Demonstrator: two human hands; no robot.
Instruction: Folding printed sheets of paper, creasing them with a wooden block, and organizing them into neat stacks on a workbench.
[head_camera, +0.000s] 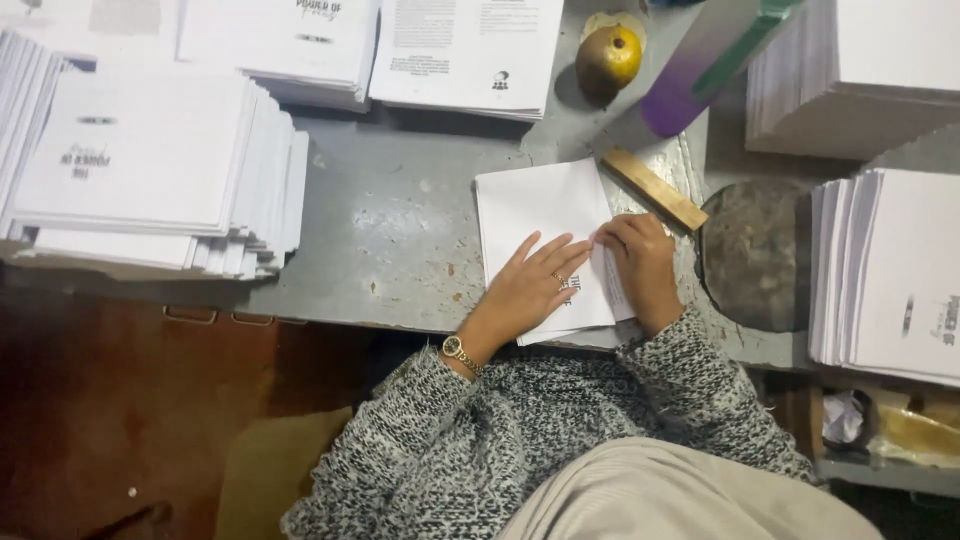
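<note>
A small stack of white printed sheets (545, 215) lies on the grey metal table (390, 230) in front of me. My left hand (530, 290), with a ring and a gold wristwatch, rests flat on the lower part of the sheets, fingers spread. My right hand (645, 265) presses on the sheets' right edge, fingertips bent at a fold. A wooden stick (655, 188) lies just beyond my right hand.
Tall piles of printed white sheets stand at the left (150, 170), at the back (465, 50) and at the right (890, 270). A yellowish round fruit (608, 58) and a purple bottle (700, 70) sit at the back. A round dark stone slab (755, 255) lies to the right.
</note>
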